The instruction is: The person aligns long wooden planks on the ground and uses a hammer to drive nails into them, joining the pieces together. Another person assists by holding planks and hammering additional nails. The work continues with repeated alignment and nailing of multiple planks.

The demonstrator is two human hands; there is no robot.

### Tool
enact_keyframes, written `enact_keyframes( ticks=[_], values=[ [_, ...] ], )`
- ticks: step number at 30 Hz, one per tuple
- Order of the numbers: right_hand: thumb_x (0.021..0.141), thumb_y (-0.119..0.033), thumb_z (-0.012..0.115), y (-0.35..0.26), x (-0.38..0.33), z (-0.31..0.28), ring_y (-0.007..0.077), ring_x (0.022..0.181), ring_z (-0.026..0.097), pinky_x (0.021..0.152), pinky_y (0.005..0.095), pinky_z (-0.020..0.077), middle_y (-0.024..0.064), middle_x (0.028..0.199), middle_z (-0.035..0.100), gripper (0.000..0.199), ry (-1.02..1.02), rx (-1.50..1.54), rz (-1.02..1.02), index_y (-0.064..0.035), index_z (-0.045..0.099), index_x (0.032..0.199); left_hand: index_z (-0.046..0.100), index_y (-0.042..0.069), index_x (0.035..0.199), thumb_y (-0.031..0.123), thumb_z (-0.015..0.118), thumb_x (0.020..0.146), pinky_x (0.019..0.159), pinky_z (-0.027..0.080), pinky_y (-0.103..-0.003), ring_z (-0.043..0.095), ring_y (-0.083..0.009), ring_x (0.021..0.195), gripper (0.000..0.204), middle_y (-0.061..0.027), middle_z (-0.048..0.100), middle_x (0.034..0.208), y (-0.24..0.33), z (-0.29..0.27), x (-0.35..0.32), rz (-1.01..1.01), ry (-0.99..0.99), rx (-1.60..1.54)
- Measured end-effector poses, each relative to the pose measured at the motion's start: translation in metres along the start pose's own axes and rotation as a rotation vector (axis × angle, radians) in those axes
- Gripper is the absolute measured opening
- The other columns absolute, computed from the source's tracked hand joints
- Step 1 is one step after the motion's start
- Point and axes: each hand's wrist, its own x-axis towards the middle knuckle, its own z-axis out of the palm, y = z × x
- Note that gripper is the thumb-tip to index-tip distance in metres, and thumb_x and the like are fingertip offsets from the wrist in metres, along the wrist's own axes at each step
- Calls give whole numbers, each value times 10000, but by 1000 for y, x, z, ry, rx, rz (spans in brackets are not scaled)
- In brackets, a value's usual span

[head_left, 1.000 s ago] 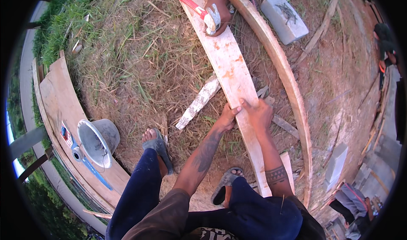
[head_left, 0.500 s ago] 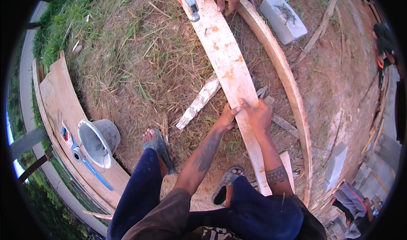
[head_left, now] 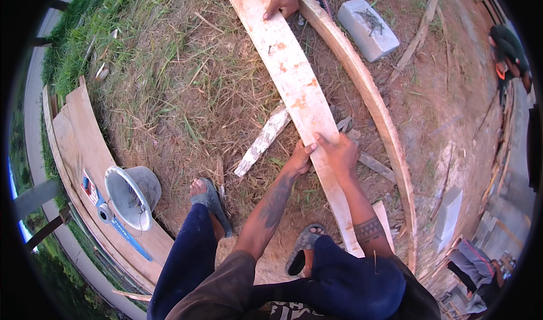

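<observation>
A long pale plank (head_left: 297, 77) with orange stains slants across the middle, from the far edge down to between my knees. My left hand (head_left: 301, 155) grips its left edge, thumb on top. Opposite it, my right hand (head_left: 338, 151) is wrapped round the right edge, its thumb lying on the upper face. Farther along, another person's hand (head_left: 281, 2) holds the plank near the top of the view. A small dark nail-like piece (head_left: 272, 48) shows on the plank below that hand.
A second timber beam (head_left: 367, 74) lies to the right, beside a pale block (head_left: 370, 43) bearing several nails. A whitish wood piece (head_left: 263, 142) lies under the plank. At left, a bucket (head_left: 148, 187) stands by boards (head_left: 85, 116). People (head_left: 475, 263) are at far right.
The other person's hammer has gone out of view above the plank, and that person's hand now sits lower on it. My two hands keep their hold.
</observation>
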Motion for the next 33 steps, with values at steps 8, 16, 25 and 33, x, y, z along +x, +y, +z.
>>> enact_keyframes(
  ticks=[8,16,25,33],
  values=[
    [724,-842,776,11,4,3,457,756,733,687,543,553,254,759,717,881,-10,-67,0,27,702,847,388,51,1555,484,877,806,1139,512,-517,587,-333,1334,994,-170,555,1449,-1,-1,3,2,-1,14],
    [711,-883,744,13,5,8,463,783,731,702,549,551,260,766,716,927,-14,-75,27,33,697,843,376,45,1565,457,875,824,1154,500,-510,575,-331,1347,984,-169,547,1463,4,3,-4,16,7,13],
    [719,-861,759,8,5,2,447,781,739,694,536,556,254,769,721,890,-55,-69,39,17,706,858,363,37,1571,450,873,826,1164,494,-520,565,-342,1368,993,-176,540,1484,1,-3,-3,20,20,17],
    [727,-823,790,11,5,5,428,728,732,665,522,549,231,728,710,849,-37,-41,24,13,688,834,428,34,1532,421,865,855,1108,533,-480,618,-291,1297,894,-144,593,1422,0,-3,-4,32,9,-11]
  ],
)
